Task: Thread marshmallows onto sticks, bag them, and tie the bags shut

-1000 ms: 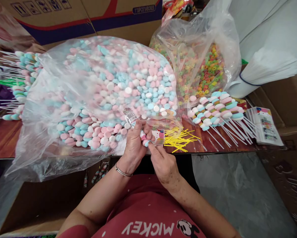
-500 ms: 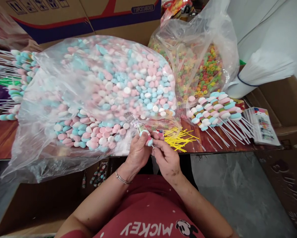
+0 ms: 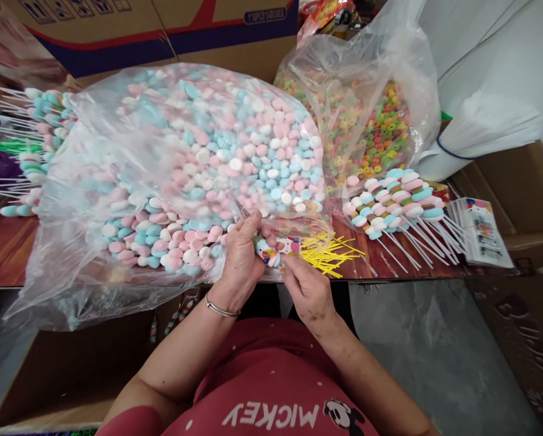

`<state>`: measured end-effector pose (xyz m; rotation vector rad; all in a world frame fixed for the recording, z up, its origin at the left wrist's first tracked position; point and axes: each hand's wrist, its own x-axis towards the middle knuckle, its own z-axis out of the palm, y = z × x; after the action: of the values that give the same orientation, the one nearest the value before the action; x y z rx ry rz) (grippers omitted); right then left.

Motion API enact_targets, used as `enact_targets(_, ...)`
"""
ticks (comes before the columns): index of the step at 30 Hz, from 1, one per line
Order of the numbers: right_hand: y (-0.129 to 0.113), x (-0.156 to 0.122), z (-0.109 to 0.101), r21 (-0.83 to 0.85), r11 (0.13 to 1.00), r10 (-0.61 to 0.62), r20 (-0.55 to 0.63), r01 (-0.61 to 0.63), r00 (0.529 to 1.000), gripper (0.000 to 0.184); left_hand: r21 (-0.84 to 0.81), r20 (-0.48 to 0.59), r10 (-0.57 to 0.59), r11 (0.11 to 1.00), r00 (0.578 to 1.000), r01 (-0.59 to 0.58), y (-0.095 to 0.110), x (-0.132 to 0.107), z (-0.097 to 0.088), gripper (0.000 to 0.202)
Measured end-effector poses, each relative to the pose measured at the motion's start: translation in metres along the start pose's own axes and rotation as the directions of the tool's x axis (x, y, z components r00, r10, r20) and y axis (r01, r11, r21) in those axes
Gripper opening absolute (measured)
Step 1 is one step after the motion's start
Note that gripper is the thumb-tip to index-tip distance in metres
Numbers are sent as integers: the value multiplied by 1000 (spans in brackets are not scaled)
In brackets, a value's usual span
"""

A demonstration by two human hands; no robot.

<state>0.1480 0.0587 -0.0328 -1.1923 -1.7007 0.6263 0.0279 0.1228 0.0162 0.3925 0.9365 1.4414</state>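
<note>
Between my two hands is a candy skewer (image 3: 272, 257) in a clear printed wrapper, with bright printing near its lower end. My left hand (image 3: 243, 257) is closed round the wrapped candy, thumb on top, and the wrapper's clear tip pokes out above the thumb. My right hand (image 3: 310, 289) pinches the skewer's lower end, where the stick is mostly hidden by the fingers. Yellow twist ties (image 3: 328, 254) lie in a loose pile just right of the skewer. A big clear bag of pink, white and blue candies (image 3: 180, 242) spreads open left of my hands.
Several unwrapped candy skewers (image 3: 401, 197) lie stacked at right, beside a pile of printed wrappers (image 3: 484, 233). Behind them stand a bag of ring candies (image 3: 380, 133) and a white container (image 3: 444, 158) of sticks. More skewers (image 3: 48, 109) lie far left; a large carton (image 3: 207, 39) stands behind.
My left hand has shifted up and left along the skewer, covering its upper part. The wrapper's colourful printing now shows at the lower end. My right hand keeps its pinch there.
</note>
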Motion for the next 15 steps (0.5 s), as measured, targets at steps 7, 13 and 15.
enact_targets(7,0,-8,9,-386,915,-84,106,118,991,39,-149,-45,-135,981,990,127,-13,2,-7,37)
enact_targets(13,-2,-2,20,-269,956,-109,40,116,993,36,-123,-40,23,992,999,-27,-27,-9,-5,38)
enact_targets(15,-1,2,24,-173,981,-88,10,88,996,33,-117,-6,70,991,998,-70,-33,-12,-5,38)
